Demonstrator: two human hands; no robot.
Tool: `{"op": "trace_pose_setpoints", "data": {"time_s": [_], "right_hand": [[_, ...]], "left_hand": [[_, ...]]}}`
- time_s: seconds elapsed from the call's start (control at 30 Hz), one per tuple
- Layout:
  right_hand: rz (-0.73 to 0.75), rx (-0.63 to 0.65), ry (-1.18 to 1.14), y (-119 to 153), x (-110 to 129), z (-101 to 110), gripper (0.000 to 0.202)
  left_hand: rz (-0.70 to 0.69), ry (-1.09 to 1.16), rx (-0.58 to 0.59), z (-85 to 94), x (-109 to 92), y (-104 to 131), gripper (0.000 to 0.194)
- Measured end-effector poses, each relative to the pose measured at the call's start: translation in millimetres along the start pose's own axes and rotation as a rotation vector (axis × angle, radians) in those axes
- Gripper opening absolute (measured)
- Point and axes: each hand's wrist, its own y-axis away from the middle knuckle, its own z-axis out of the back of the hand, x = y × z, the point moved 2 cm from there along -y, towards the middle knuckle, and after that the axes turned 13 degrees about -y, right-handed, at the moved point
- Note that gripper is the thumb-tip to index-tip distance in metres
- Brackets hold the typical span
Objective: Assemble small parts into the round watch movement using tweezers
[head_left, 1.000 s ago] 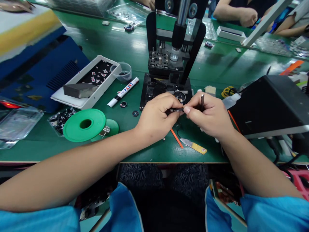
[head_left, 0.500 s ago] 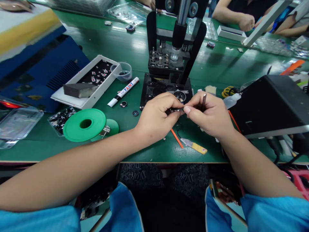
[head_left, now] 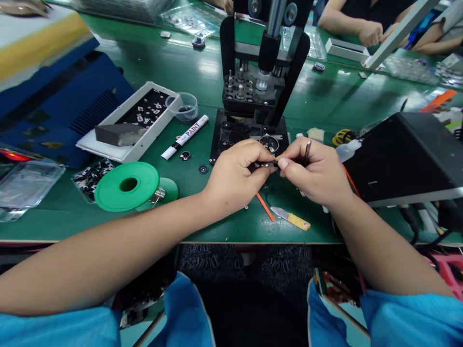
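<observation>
A small dark part [head_left: 263, 165] is held between the two hands, its left end clamped by the thumb and bent fingers of the left hand [head_left: 235, 176]. Its right end is met by the pinched thumb and forefinger of the right hand [head_left: 313, 166], so that the hands are brought almost together. A slim dark tool [head_left: 307, 149] is gripped in the right hand as well, with one end pointing up; whether its other end touches the part cannot be told, as it is hidden by the fingers.

For such fine work, the part is probably best steadied by the left hand alone, with only light, small movements made by the right fingertips. Both wrists might well be braced, and the upright tool end be minded.

Just beyond the hands, a black press [head_left: 253, 91] is placed, its near edge partly covered by them; forward reach would be limited by it. A round metal-rimmed piece [head_left: 269, 143] is seen on its base. To the left of the left hand, two loose discs, a paint marker [head_left: 185, 137] and a green spool [head_left: 108, 188] are found. On the body side, an orange strip [head_left: 265, 207] and a yellow-handled blade [head_left: 291, 218] are laid, where a lowered right hand could be caught.
</observation>
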Motion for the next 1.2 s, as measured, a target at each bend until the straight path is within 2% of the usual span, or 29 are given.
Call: {"op": "trace_pose_setpoints", "data": {"time_s": [0.7, 1.2], "right_hand": [[0.013, 0.011, 0.045, -0.8, 2.1, 0.5, 0.015], [0.011, 0.012, 0.028, -0.7, 2.4, -1.0, 0.018]], "left_hand": [[0.025, 0.038, -0.005, -2.0, 1.9, 0.4, 0.014], [-0.020, 0.032, -0.010, -1.7, 0.9, 0.6, 0.017]]}}
